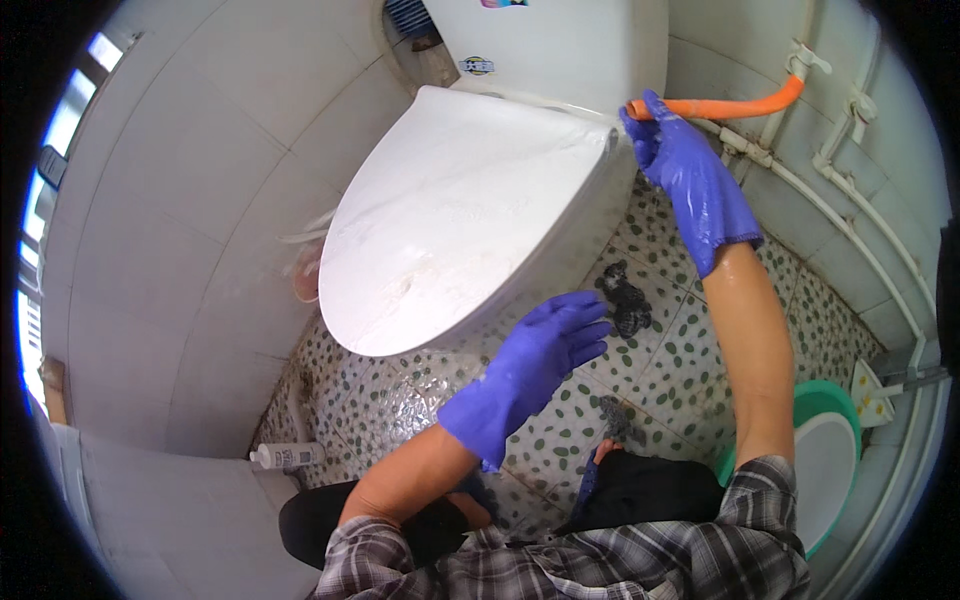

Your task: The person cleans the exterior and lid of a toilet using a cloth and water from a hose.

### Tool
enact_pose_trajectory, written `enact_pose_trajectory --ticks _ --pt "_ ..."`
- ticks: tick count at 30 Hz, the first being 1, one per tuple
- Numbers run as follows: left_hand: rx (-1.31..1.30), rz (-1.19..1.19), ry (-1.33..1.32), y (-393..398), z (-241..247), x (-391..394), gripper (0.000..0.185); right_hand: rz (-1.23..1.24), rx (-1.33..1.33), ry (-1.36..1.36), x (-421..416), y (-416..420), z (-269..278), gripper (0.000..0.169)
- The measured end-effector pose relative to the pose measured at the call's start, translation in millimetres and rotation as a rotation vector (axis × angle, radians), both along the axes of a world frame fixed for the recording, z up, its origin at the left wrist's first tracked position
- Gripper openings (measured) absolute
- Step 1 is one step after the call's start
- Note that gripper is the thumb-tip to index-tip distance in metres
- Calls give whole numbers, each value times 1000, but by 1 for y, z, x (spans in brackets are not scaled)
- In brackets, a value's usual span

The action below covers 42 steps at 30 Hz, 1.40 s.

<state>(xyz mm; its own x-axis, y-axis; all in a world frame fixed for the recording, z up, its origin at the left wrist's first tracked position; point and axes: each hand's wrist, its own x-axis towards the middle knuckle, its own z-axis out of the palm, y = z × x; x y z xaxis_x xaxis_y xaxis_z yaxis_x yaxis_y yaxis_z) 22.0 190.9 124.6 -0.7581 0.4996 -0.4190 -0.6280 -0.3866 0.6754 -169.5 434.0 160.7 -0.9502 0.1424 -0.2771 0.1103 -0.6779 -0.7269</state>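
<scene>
My right hand [664, 146], in a wet purple rubber glove, grips the free end of an orange hose [731, 109]. That hose runs to a white tap [804, 61] on the wall pipe. The hose end points toward the toilet, near the lid's hinge side. My left hand [551, 341], gloved alike, hovers in front of the toilet with its fingers apart and nothing in them. Before me the white toilet lid [450, 217] is down and wet, with a faint brownish patch near its front. Behind it rises the cistern [555, 45], bearing stickers.
Dark scrubbing pads [628, 300] lie on the wet pebble-pattern floor [675, 360], right of the toilet. A white bottle [289, 455] lies at the left. Green and white basins [825, 457] stand at right. White pipes [847, 217] line the right wall.
</scene>
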Motion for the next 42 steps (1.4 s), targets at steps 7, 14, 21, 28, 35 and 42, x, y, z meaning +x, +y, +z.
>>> enact_pose_trajectory --ticks 7,14,21,28,35,42 --pt "-1087 -35 1435 -29 51 -1 31 84 189 -52 29 3 -12 32" --pt "-1183 -164 1669 -45 32 3 32 68 183 -87 32 7 -9 30" --pt "-1174 -122 1735 -51 37 -1 35 31 210 -100 33 10 -8 30" --pt "-1314 -246 1828 -56 26 2 50 7 192 -59 30 4 -5 28" --pt "-1502 -236 1871 -54 30 -4 64 20 158 -68 21 16 -2 28" --pt "-1589 -272 1600 -50 38 -24 69 -49 159 -108 25 5 -3 30"
